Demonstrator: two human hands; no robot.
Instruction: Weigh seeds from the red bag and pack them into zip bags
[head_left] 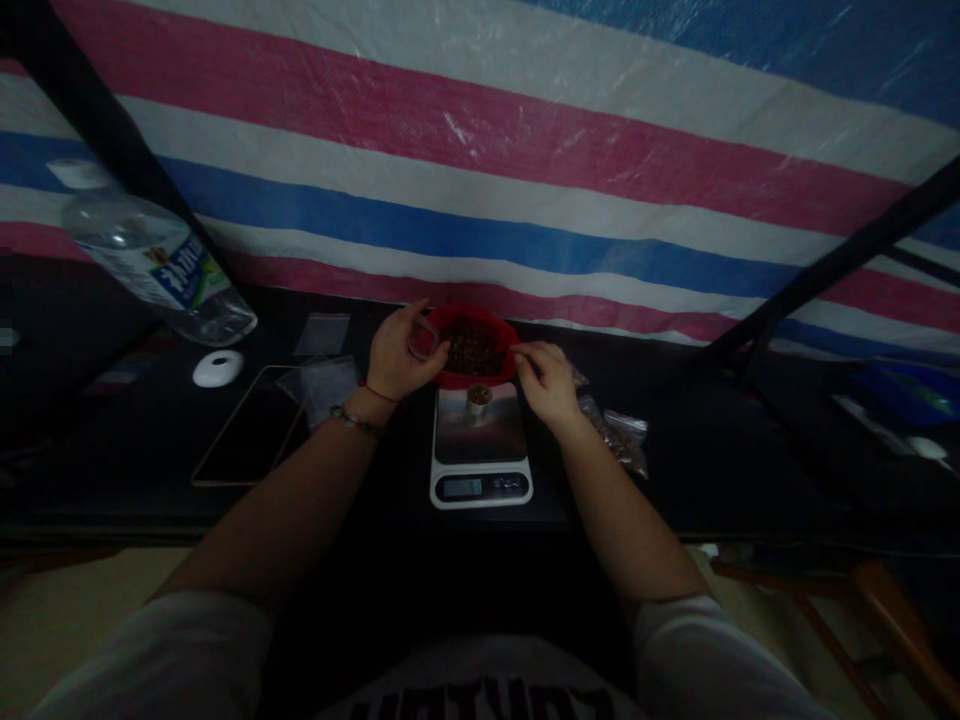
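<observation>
My left hand [401,350] is closed around a small clear round cup [424,340], tipped at the left rim of the red bowl [457,381]. Dark brown loose pieces [471,350] lie inside that bowl. My right hand [547,380] is at the bowl's right rim, its thumb and fingers pinched together; what they hold, if anything, is too dark to make out. Between my forearms stands a digital kitchen scale [481,440] with a lit display. A small round cup [478,401] of brown pieces rests on the scale's plate, close to the bowl.
Filled zip bags [626,440] lie right of the scale. Left are clear bags [330,385], a dark tablet-like device [251,425], a white oval case [217,368] and a large bottle [161,255]. A striped plastic sheet [465,230] hangs behind the black table [712,460].
</observation>
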